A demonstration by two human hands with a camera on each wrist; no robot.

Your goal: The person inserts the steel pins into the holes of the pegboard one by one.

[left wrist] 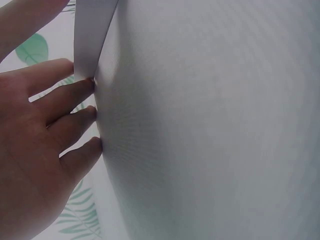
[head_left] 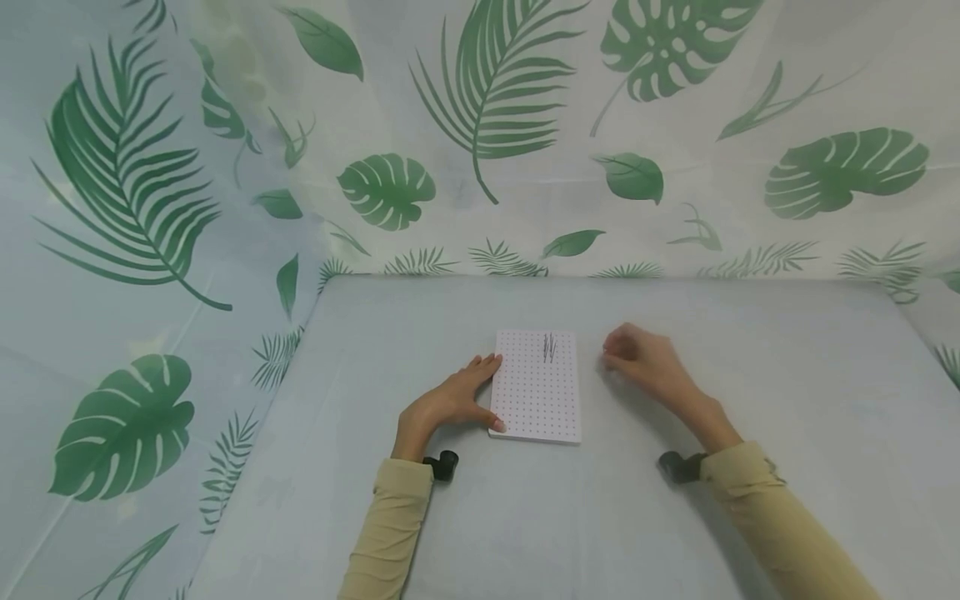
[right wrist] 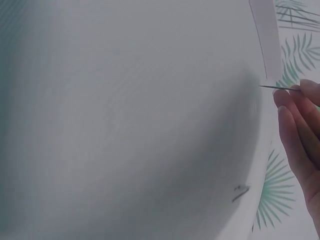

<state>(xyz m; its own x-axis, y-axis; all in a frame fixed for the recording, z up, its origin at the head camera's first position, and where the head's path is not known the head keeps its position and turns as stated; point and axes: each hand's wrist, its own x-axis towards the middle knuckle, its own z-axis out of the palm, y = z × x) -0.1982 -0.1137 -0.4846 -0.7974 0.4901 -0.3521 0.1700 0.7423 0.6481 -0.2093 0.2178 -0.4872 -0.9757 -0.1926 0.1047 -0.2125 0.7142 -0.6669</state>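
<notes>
A white rectangular board (head_left: 536, 392) with a grid of small dots lies flat on the table. Several thin dark needle-like pieces (head_left: 550, 347) lie together near its top edge. My left hand (head_left: 453, 396) rests at the board's left side, its thumb on the lower left corner and its fingers spread. In the left wrist view those fingertips (left wrist: 90, 86) touch down at and below the board's edge. Right of the board, apart from it, my right hand (head_left: 645, 362) pinches one thin, pointed needle (right wrist: 272, 87) between thumb and fingers. The needle's point sticks out past the fingertips.
A pale cloth-covered table (head_left: 450, 533) surrounds the board. Leaf-printed curtains (head_left: 525, 167) hang at the back and left. A small dark mark (right wrist: 240, 193) shows on the surface in the right wrist view; what it is cannot be made out.
</notes>
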